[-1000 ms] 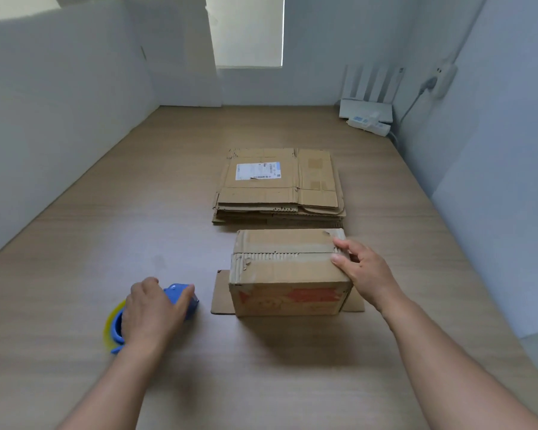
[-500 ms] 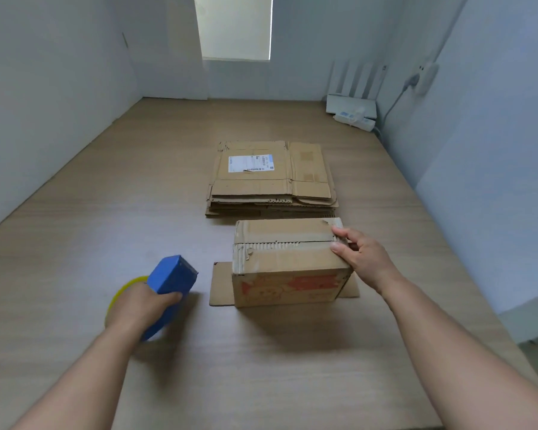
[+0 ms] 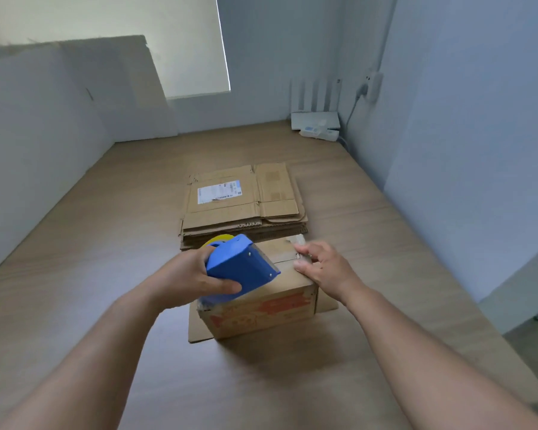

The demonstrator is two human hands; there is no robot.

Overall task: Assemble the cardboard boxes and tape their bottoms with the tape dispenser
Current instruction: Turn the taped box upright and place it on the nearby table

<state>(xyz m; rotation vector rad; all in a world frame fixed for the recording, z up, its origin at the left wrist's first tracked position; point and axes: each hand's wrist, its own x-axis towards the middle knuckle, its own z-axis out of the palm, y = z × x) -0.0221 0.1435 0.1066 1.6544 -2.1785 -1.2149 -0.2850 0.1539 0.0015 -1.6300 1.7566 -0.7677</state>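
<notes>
A pale wood-grain table point(image 3: 90, 274) is enclosed on the left and at the back by white panels point(image 3: 38, 135) and on the right by a bluish-white wall point(image 3: 479, 150). A drawn window blind point(image 3: 180, 41) is seen above the back panels. In the far right corner a white router point(image 3: 316, 119) with upright antennas is set beside a power strip point(image 3: 319, 133). A stack of flattened cardboard boxes point(image 3: 243, 203) is laid at the middle of the table. Just in front of it stands the assembled cardboard box point(image 3: 261, 311), closed flaps uppermost.

The blue tape dispenser point(image 3: 241, 266) is gripped by the curled fingers of the left hand point(image 3: 187, 276) and held over the box's left part. Whether it touches the top cannot be told. The flaps at the right end are pressed down by the right hand point(image 3: 326, 268), its fingers only slightly bent and wrapped round nothing.
</notes>
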